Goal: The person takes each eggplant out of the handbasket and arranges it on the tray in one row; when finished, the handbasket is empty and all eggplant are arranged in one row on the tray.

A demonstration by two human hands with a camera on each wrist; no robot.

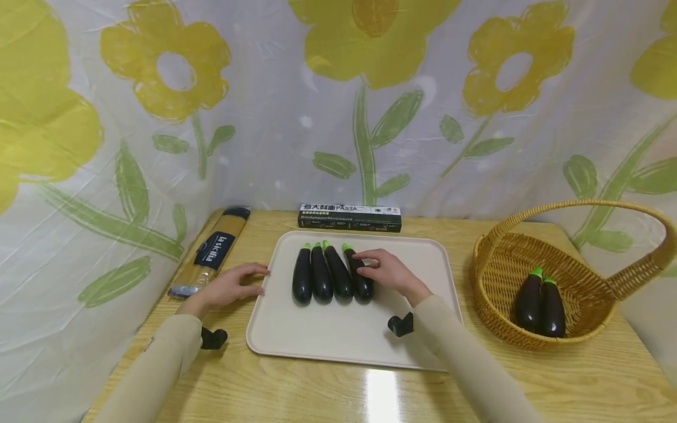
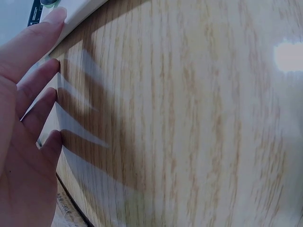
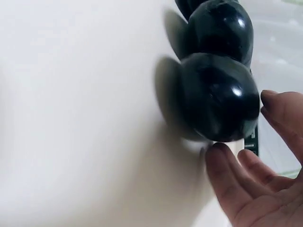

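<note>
Several dark eggplants with green stems lie side by side on a pale tray [image 1: 328, 335]. My right hand [image 1: 388, 270] is at the rightmost eggplant [image 1: 361, 279], with fingers and thumb spread about its upper part. In the right wrist view, the fingertips [image 3: 268, 97] are close beside that eggplant [image 3: 220, 97]; firm contact is hard to make out. My left hand [image 1: 230, 288] stays at the tray's left rim, fingers loosely extended and holding nothing. The left wrist view shows this hand [image 2: 28, 127] above the wood, its thumb overlapping the tray's edge [image 2: 80, 19].
A wicker basket [image 1: 489, 317] with a tall handle stands on the right, two eggplants [image 1: 540, 305] inside. At the back is a black-and-white pasta box [image 1: 349, 218]. A spaghetti pack [image 1: 214, 249] lies at the left. Flowered cloth [image 1: 264, 147] hangs behind the wooden table [image 1: 296, 390].
</note>
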